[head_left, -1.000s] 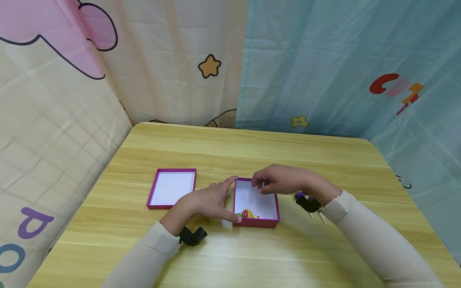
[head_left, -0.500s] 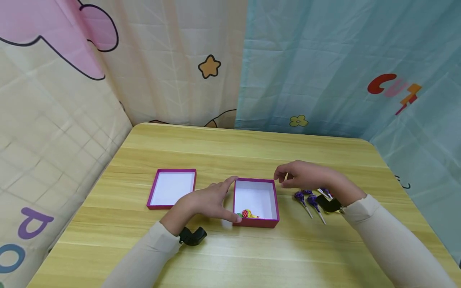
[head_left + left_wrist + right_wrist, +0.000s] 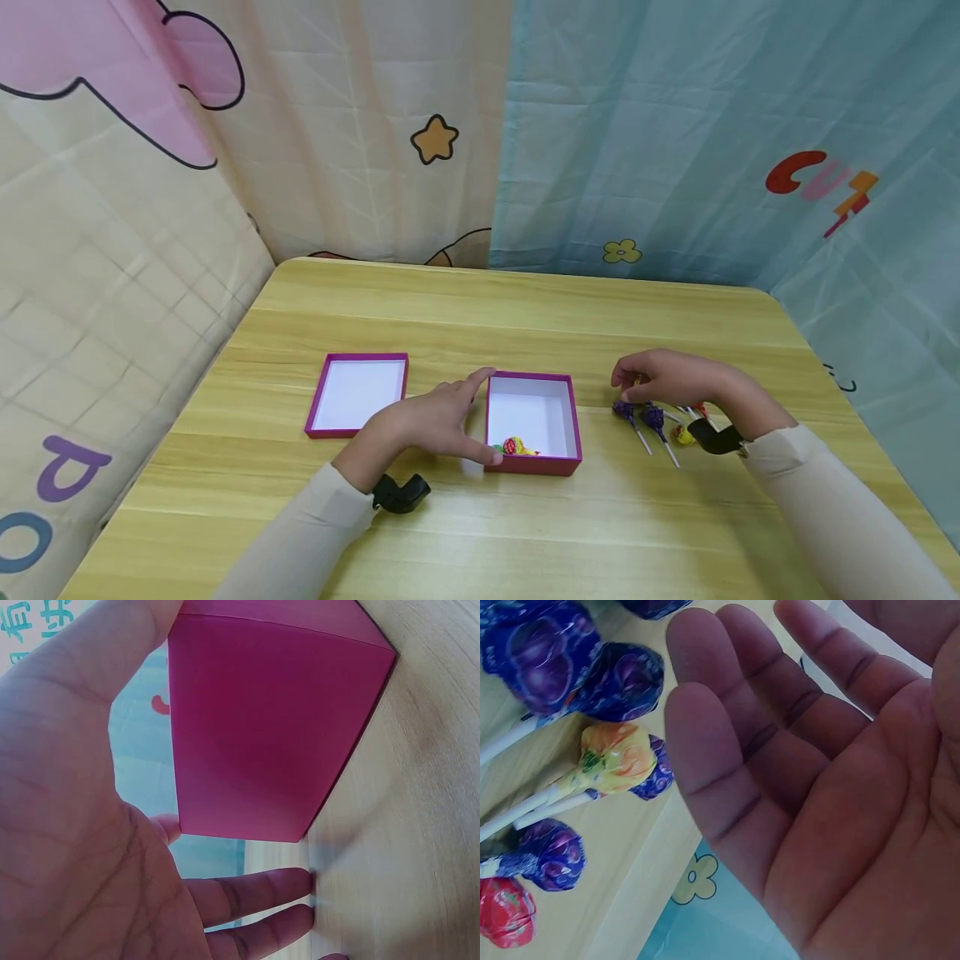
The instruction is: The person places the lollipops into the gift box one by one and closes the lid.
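My left hand spans the left side of a magenta box, its thumb at the near corner and index finger at the far corner. In the left wrist view, the box's plain side wall faces the palm. A yellow-and-red wrapped candy lies inside the box at the near left, with a bit of green beside it, partly behind the thumb. My right hand hovers over a group of lollipops, holding nothing, fingers relaxed. Close to its fingertips in the right wrist view are purple lollipops and a yellow-orange one.
A shallow magenta lid, white side up, lies left of the box. A red-wrapped lollipop is among the others at the right. Printed curtains hang behind and beside the wooden table.
My right hand has moved right, from over the box to over the lollipops, uncovering more of them. The left hand and box have stayed in place.
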### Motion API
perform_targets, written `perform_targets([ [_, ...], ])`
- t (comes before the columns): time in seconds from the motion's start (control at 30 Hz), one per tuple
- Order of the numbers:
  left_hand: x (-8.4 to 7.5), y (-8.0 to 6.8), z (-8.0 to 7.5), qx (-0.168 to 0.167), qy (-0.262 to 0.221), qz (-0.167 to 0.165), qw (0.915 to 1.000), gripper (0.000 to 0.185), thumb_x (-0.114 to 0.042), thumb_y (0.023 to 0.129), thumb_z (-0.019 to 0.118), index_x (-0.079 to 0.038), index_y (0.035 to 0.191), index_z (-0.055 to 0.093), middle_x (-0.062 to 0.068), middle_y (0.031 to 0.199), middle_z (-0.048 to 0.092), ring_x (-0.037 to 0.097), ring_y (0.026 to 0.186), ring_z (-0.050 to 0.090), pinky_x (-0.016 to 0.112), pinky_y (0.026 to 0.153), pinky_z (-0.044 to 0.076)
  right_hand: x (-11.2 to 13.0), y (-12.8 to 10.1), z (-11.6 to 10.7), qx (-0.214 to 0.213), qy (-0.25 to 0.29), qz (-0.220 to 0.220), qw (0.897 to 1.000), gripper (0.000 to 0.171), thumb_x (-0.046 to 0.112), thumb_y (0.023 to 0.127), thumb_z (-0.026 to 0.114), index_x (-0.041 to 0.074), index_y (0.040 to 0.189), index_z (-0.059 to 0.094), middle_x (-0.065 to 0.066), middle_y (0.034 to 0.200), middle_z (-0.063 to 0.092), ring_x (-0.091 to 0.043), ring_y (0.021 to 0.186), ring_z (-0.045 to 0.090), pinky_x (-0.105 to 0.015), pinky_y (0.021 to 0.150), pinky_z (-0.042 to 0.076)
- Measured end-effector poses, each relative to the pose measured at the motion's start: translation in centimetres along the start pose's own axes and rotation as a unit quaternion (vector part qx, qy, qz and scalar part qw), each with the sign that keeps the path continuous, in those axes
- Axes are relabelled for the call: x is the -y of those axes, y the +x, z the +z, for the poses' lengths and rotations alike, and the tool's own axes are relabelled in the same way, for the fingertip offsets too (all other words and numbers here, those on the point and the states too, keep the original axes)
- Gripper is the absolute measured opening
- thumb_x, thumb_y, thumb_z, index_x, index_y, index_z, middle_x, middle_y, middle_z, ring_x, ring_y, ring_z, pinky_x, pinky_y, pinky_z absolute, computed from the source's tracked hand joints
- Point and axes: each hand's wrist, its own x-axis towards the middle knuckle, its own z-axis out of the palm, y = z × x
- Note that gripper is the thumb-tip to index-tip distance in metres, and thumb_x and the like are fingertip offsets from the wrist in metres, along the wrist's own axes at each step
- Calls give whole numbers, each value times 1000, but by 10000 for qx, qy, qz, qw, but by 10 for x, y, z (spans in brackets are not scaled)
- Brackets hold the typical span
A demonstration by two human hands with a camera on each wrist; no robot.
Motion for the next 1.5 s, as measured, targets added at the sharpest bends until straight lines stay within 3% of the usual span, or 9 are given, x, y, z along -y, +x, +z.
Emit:
perform_targets([
  [0.4,1,0,0,2,44,31,10000,120,-65,73,77,-25,160,6,10,156,34,33,144,28,52,111,32,2,-6,9,-64,-296,92,9995,8,11,97,63,11,105,63,3,97,62,-14,85,56,-35,77,49],
  [1.0,2,0,0,5,79,0,10000,120,-66,73,77,-25,160,6,10,157,33,34,145,26,52,112,31,3,5,24,-31,-478,188,9987,8,11,94,68,13,102,68,5,90,65,-12,80,56,-34,74,48],
  [1.5,1,-1,0,-23,55,53,10000,120,-64,73,77,-23,160,7,10,156,35,32,143,30,52,110,33,3,14,30,-160,-587,-169,9980,7,10,94,67,15,100,68,9,84,60,-10,76,54,-29,71,48],
])
